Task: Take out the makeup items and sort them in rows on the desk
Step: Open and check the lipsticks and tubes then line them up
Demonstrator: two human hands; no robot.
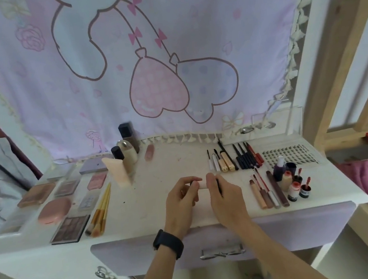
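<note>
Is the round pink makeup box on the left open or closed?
Closed. The pink compact lies flat on the desk with its smooth lid down. No mirror or powder shows.

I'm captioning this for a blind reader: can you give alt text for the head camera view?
The left hand and right hand together hold a small pale pink tube over a white desk. Flat eyeshadow palettes and yellow-handled brushes lie at the left; dark slim pencils and brown lip tubes in rows at the right.
</note>
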